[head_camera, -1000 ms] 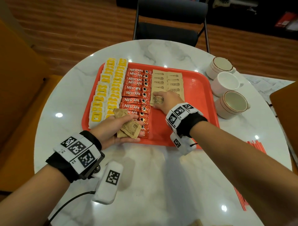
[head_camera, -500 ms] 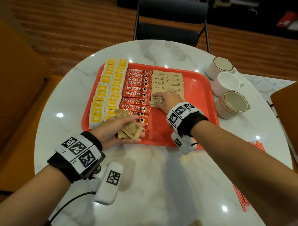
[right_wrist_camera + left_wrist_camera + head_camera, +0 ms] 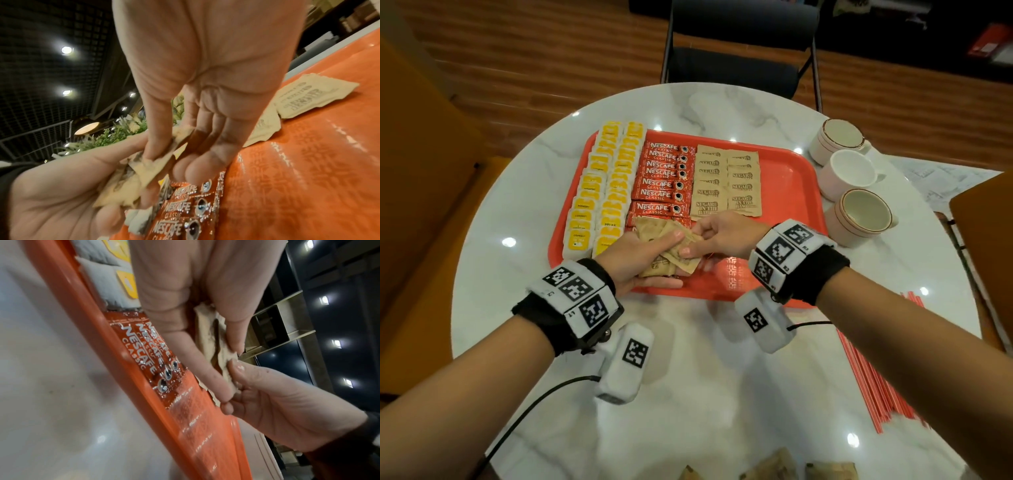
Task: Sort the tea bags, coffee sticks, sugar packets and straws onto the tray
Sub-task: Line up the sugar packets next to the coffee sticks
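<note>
An orange-red tray (image 3: 787, 178) on the round marble table carries two columns of yellow tea bags (image 3: 606, 185), a column of red Nescafe coffee sticks (image 3: 662, 178) and two columns of brown sugar packets (image 3: 726, 181). My left hand (image 3: 640, 253) holds a small bunch of brown sugar packets (image 3: 654, 233) over the tray's near edge. My right hand (image 3: 719, 236) pinches one packet (image 3: 156, 164) of that bunch between thumb and fingers. Red straws (image 3: 873, 373) lie on the table at the right.
Three empty cups (image 3: 859, 212) stand right of the tray. More brown packets (image 3: 784, 469) lie at the table's near edge. A dark chair (image 3: 736, 61) stands beyond the table. An orange seat (image 3: 414, 192) is at the left.
My right hand left the sugar packet it had laid on the tray and came back to the left hand, where it now pinches a packet from the bunch.
</note>
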